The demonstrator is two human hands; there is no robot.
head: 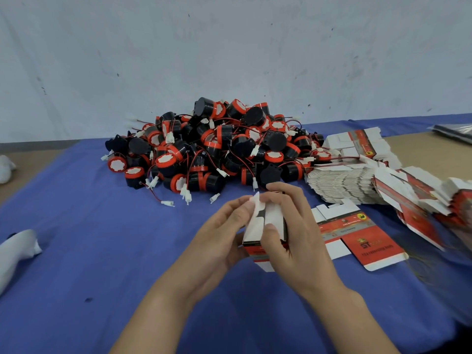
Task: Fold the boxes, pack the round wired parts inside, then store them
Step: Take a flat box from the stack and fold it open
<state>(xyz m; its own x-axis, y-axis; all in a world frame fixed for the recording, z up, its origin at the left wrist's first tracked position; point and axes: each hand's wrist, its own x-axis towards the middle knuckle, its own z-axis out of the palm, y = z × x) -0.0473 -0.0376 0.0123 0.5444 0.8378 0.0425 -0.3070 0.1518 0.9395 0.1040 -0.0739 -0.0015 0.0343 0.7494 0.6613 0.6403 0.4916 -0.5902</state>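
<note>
Head — L fingers (244,204) pinch flap (256,203), R fingers (290,200) grip box (252,232).

Blue-clothed table (102,251) — heaped round wired parts (204,149), flat boxes (342,185)

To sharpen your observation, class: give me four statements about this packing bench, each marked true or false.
1. The left hand and right hand both hold one partly folded box. True.
2. The round wired parts lie in a neat row. False: they are heaped in a pile.
3. A flat unfolded box lies on the cloth, right of the hands. True.
4. The cloth is green. False: it is blue.
</note>
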